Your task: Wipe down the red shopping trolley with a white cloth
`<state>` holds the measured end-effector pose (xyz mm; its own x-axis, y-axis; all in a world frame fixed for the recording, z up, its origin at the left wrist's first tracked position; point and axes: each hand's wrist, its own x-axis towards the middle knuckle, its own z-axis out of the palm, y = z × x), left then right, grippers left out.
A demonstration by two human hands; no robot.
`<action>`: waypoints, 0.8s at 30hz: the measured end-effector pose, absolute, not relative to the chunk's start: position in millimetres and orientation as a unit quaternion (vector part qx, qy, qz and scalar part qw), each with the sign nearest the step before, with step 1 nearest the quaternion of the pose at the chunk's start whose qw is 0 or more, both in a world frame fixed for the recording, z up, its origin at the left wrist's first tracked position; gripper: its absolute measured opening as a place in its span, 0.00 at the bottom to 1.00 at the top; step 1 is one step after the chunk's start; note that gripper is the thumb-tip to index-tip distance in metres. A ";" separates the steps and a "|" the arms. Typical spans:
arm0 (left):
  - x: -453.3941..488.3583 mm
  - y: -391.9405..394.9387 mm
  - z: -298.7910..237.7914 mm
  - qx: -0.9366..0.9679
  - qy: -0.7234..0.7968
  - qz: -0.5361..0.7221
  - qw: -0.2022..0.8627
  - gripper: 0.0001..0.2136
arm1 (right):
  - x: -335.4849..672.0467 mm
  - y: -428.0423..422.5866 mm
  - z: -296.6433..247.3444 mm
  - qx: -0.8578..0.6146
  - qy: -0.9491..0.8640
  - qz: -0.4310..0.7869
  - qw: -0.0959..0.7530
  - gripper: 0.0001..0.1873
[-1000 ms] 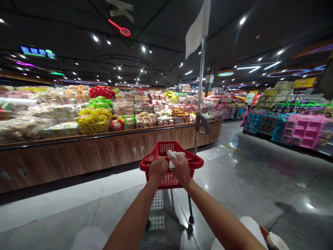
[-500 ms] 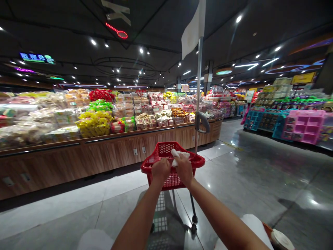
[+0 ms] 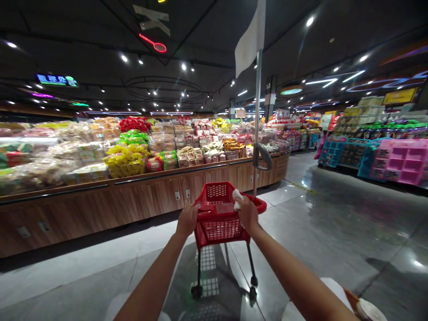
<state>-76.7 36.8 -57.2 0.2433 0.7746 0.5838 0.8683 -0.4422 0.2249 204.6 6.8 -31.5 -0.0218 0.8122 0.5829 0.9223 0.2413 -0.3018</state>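
Note:
A red plastic shopping cart (image 3: 219, 229) with a mesh basket stands right in front of me. At the left end of its handle bar is my left hand (image 3: 187, 219), its fingers wrapped round the corner. My right hand (image 3: 248, 214) is closed on a crumpled white cloth (image 3: 237, 199), which it presses against the right part of the bar. Whether the cloth is paper or fabric I cannot tell. Between the two hands the flat middle panel of the handle shows. The basket's far mesh wall is visible behind it.
Beyond the cart runs a long wooden display counter (image 3: 147, 198) heaped with packaged food. A metal pole (image 3: 257, 116) with a white flag and a grey loop handle rises behind the cart. To the right stand pink plastic racks (image 3: 399, 160). Grey tiled floor (image 3: 321, 232) stretches between.
My hands were together at the middle of the handle; now they are apart. The left has slid to the left end, and the right has moved rightward with the white cloth.

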 end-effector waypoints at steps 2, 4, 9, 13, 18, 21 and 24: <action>-71.2 38.8 -64.6 -0.776 -0.522 -0.344 0.081 0.22 | 174.7 4.9 -28.8 -0.579 -0.723 -0.081 0.367 0.27; -68.0 39.0 -68.2 -0.781 -0.512 -0.346 0.091 0.21 | 142.7 2.1 -29.9 -0.541 -0.744 -0.081 0.384 0.32; -78.6 35.7 -70.5 -0.777 -0.511 -0.359 0.075 0.21 | 105.2 -6.9 -40.1 -0.467 -0.790 -0.075 0.391 0.35; -87.7 34.3 -71.8 -0.763 -0.525 -0.375 0.033 0.21 | 155.6 -7.6 -42.4 -0.502 -0.782 -0.070 0.363 0.27; -67.0 34.1 -77.5 -0.751 -0.521 -0.404 0.044 0.20 | 224.1 3.3 -28.2 -0.665 -0.677 -0.024 0.315 0.17; -37.1 32.3 -79.6 -0.741 -0.531 -0.406 0.060 0.19 | 207.1 7.7 -17.6 -0.648 -0.697 -0.041 0.304 0.20; -6.3 29.9 -78.1 -0.746 -0.519 -0.413 0.050 0.19 | 162.0 6.6 -16.9 -0.569 -0.753 -0.061 0.325 0.25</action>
<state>-6.3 29.9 -78.1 0.1195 0.7333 0.6693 0.8166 -0.4560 0.3538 162.0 6.6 -16.9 -0.1401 0.8172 0.5591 0.8963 0.3446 -0.2790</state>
